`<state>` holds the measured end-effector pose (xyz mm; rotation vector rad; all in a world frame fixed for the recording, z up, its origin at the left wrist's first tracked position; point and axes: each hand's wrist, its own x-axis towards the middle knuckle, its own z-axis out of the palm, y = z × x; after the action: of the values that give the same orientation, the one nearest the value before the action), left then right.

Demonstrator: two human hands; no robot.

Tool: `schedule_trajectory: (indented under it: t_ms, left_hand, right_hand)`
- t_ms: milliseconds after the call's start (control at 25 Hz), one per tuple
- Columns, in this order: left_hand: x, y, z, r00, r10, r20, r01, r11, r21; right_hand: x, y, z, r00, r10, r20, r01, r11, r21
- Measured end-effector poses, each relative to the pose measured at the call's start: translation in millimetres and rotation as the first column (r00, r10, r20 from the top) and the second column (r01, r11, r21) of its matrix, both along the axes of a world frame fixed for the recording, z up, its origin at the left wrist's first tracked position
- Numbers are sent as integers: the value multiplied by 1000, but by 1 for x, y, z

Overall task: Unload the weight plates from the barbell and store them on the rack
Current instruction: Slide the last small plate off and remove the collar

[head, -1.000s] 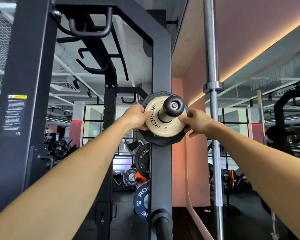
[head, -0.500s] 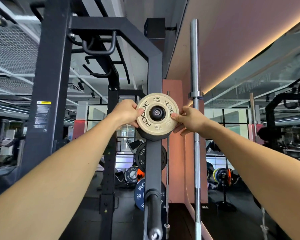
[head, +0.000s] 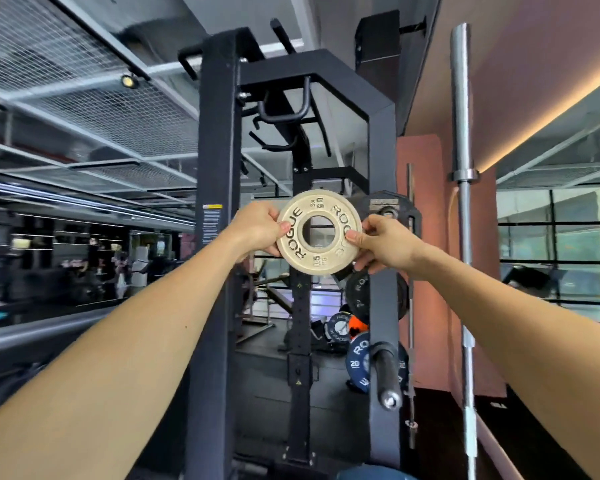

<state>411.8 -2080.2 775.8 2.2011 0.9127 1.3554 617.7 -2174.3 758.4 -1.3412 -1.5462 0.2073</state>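
now i hold the small cream rogue change plate (head: pixel 319 235) in the middle of the frame, free in the air, on no peg. my left hand (head: pixel 255 230) pinches its left edge, thumb on the printed face and the other fingers behind. my right hand (head: pixel 381 242) pinches the right edge in the same way. both grips are closed on the rim only, nothing else is in my hands.

the plate stands upright with its flat face turned to me, so the axis through its centre hole points at me and away from me. a round disc has no real long axis; its wide plane goes left-right and up-down. through the hole i see only the rack behind.

what could go wrong, as i judge it: the pinch is thin and only on the rim, so if one thumb slides, the plate may turn in the other hand and fall down toward my feet. the storage peg with the black plate (head: pixel 388 211) is just right of my right hand, on the black rack upright (head: pixel 381 161). if i tilt the plate while i bring it there, the hole can catch on the peg end and jam. my right fingers behind the rim could also be squeezed against the black plate. the lower peg (head: pixel 387 379) points toward me at the lower right of centre, and i could knock against it.
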Motion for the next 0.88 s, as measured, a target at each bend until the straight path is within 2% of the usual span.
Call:
schedule_trajectory:
  t_ms: [200,560,880]
  left_hand:
    - [-95,16,-7,988,150,-25,-150,989,-4]
    - [-311,76,-12,937,346,-52,-347,938,-14]
    - [-466,135,-21,883,463,-77,-464,886,-3]
  right_hand:
    - [-81,46,-7,993,121,4,-121,992,-27]
    - [-287,150,-21,930,366,-32,-367,929,-48]
    - [-440,235,-31,891,452,-52,-454,889,-61]
